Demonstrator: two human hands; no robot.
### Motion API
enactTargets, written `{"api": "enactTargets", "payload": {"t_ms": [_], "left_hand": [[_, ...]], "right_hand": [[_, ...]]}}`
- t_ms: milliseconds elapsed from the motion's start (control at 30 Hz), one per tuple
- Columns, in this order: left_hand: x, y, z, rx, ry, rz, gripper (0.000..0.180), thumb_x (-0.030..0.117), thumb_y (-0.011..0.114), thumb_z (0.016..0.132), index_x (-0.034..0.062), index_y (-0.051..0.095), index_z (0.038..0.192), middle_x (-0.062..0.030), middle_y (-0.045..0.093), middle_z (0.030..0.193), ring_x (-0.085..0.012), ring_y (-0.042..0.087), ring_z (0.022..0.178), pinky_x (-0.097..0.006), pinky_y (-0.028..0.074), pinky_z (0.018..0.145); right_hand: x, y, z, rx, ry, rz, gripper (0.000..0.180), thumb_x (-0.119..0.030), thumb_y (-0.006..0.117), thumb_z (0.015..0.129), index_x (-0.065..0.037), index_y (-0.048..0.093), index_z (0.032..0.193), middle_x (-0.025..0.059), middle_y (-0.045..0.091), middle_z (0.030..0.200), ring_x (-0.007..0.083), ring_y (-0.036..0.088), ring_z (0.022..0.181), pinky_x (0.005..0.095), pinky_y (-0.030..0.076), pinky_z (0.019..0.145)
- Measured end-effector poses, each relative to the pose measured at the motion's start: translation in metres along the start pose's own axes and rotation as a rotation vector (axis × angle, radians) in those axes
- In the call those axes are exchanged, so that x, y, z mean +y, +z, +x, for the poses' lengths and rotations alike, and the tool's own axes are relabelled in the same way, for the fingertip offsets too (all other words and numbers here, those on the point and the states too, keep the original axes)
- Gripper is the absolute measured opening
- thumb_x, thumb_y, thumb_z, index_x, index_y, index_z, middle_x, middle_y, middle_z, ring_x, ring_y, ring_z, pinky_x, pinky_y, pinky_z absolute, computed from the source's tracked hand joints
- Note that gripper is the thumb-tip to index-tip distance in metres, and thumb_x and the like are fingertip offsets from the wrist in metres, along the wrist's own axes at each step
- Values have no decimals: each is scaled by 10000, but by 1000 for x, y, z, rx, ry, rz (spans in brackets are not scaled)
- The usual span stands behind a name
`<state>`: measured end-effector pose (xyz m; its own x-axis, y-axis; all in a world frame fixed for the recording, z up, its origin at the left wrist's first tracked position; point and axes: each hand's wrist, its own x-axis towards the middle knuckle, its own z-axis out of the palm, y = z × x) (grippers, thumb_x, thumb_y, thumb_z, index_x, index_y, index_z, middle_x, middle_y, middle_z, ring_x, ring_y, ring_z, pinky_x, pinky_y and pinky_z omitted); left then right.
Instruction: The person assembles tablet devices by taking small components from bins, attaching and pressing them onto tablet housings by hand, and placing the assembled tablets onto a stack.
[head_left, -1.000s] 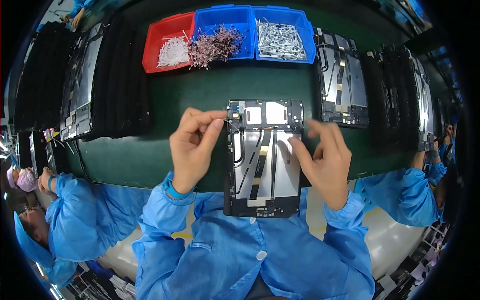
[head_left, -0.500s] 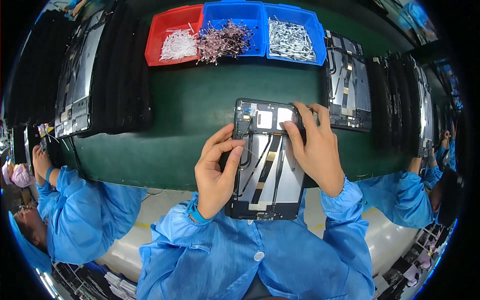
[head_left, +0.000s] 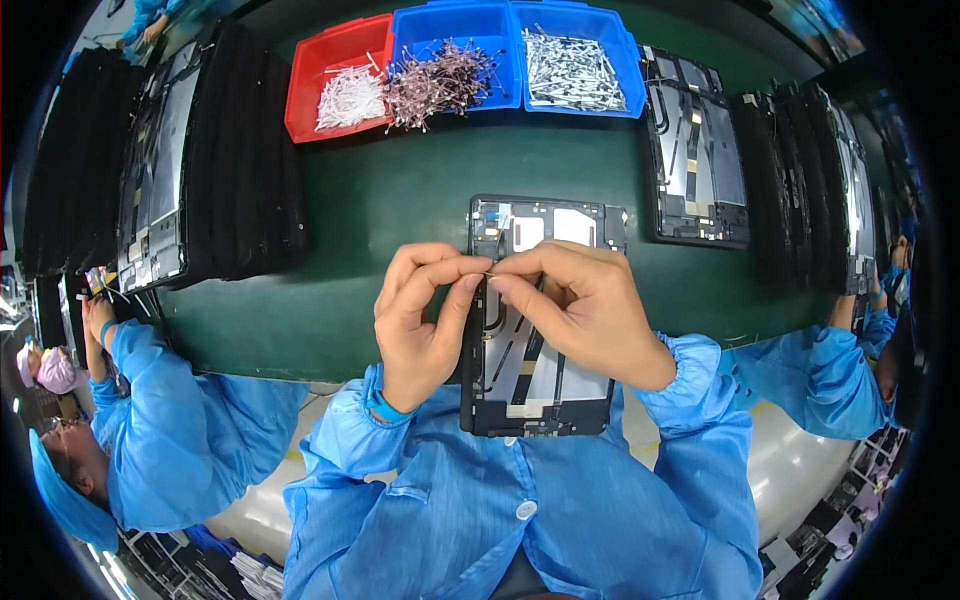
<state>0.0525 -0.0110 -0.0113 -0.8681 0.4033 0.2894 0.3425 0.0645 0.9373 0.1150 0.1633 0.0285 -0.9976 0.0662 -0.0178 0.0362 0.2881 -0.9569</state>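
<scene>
An opened tablet lies at the near edge of the green bench in front of me, its silver plates, black flat cables and circuit boards bare. My left hand is closed in a pinch at the tablet's upper left side. Against its fingertips comes my right hand, its thumb and forefinger pinched together too. A thin wire shows between the two sets of fingertips; most of it is hidden. The right hand covers part of the tablet's upper middle.
Across the bench stand a red bin of white small parts, a blue bin of dark pinkish wired parts and another blue bin of silvery strips. Opened tablets stand stacked left and right. People in blue sit on both sides.
My right hand has left the tablet's upper right corner and moved left to meet my left fingertips at the thin wire. The left hand has shifted slightly left and stays pinched.
</scene>
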Motion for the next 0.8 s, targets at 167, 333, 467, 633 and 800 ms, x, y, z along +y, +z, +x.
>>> {"api": "enactTargets", "payload": {"t_ms": [167, 333, 467, 633, 800], "left_hand": [[7, -4, 2, -38, 237, 418, 280, -86, 734, 739, -5, 707, 1006, -95, 590, 944, -252, 593, 846, -325, 507, 699], [8, -11, 3, -79, 409, 657, 365, -102, 733, 694, 56, 725, 1024, -74, 574, 911, -242, 573, 824, -338, 482, 697], [5, -16, 8, -150, 94, 523, 483, -73, 698, 822, 59, 634, 1282, -58, 557, 946, -166, 554, 849, -277, 483, 720], [-9, -26, 12, -245, -551, -68, 313, 44, 658, 934, -27, 591, 1231, -46, 645, 928, -58, 570, 729, -212, 480, 596], [-12, -30, 20, -320, -666, -145, 183, 95, 669, 942, -44, 613, 1047, -50, 657, 839, -55, 598, 671, -201, 486, 544]], "right_hand": [[4, 6, 0, 186, -285, -222, 93, -28, 723, 798, -26, 680, 881, 72, 635, 742, 199, 634, 567, 320, 510, 509], [13, 14, 4, 218, -383, -261, 107, -9, 719, 763, -31, 647, 840, 73, 606, 737, 228, 642, 589, 328, 513, 512], [23, 17, 8, 195, -352, -289, 114, -19, 715, 766, -30, 624, 834, 78, 591, 751, 242, 635, 593, 337, 509, 511], [35, 21, 7, 132, -300, -344, 100, 35, 707, 792, 3, 651, 867, 77, 595, 748, 160, 619, 593, 282, 490, 517], [37, 24, 7, 134, -306, -408, 113, 36, 708, 785, -3, 639, 866, 84, 590, 743, 199, 632, 594, 314, 508, 523]]}}
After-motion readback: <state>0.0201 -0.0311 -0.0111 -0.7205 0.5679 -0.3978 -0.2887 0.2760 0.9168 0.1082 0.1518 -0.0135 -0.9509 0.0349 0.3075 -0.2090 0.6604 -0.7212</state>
